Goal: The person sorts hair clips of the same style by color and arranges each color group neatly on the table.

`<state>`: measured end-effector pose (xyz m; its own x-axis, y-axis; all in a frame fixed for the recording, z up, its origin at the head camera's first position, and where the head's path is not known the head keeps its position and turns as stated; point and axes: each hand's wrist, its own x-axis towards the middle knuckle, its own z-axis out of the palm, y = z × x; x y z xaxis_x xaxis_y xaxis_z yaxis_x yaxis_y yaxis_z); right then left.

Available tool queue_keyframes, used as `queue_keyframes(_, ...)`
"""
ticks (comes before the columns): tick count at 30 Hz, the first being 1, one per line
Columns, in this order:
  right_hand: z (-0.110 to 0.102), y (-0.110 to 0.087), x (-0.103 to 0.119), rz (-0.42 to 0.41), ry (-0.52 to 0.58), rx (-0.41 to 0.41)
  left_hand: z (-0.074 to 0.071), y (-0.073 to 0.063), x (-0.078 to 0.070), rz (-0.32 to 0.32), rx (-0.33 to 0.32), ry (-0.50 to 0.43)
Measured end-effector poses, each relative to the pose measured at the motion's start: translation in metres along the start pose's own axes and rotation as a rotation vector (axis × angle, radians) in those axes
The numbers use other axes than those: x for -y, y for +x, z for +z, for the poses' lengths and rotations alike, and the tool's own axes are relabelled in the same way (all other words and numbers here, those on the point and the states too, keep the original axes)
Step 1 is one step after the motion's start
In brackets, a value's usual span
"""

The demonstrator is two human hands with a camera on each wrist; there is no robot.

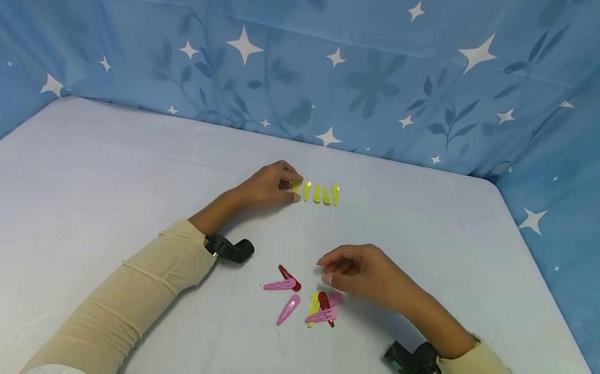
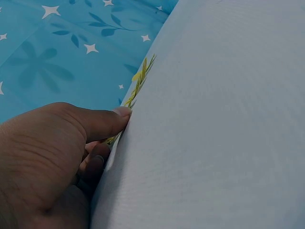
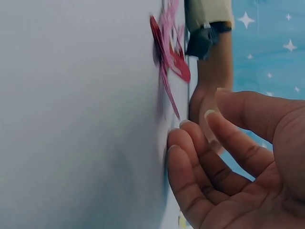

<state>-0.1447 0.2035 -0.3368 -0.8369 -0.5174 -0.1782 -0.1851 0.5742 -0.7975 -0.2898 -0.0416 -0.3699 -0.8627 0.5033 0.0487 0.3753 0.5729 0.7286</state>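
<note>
At the far middle of the table, my left hand (image 1: pixel 268 188) pinches a yellow snap hair clip (image 1: pixel 296 188) between thumb and fingers; the fingers partly cover it. This clip stands at the left end of a row of yellow hair clips (image 1: pixel 317 194), which also show in the left wrist view beyond the thumb (image 2: pixel 112 121). My right hand (image 1: pixel 365 274) hovers with relaxed, bent fingers and nothing between them. Just below it lies an overlapping group with a yellow clip (image 1: pixel 312 310), a red clip (image 1: pixel 324 303) and pink clips (image 1: pixel 321 315).
Left of that group, a pink clip (image 1: pixel 279 285) overlaps a red clip (image 1: pixel 293 280), and a single pink clip (image 1: pixel 288 310) lies nearer. A white cloth covers the table (image 1: pixel 140 147). A blue star-patterned curtain (image 1: pixel 296 41) hangs behind and at the sides.
</note>
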Motion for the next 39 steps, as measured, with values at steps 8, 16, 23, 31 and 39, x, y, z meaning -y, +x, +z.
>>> queue_keyframes(8,0.013,-0.011,0.005,-0.022,-0.048,0.023,0.001,0.001,0.0,-0.01,-0.004,0.0)
queue_keyframes(16,0.023,-0.018,0.013,-0.039,-0.075,0.05,0.001,0.001,0.002,0.0,-0.006,-0.011)
queue_keyframes(23,0.03,-0.019,0.016,-0.079,-0.144,0.026,0.001,0.0,0.001,-0.001,-0.004,-0.014)
queue_keyframes(31,0.034,-0.02,0.02,-0.08,-0.193,0.026,0.001,0.001,0.001,0.014,-0.01,0.006)
queue_keyframes(39,0.035,-0.02,0.02,-0.081,-0.156,0.028,0.001,0.001,0.002,0.016,-0.01,0.014)
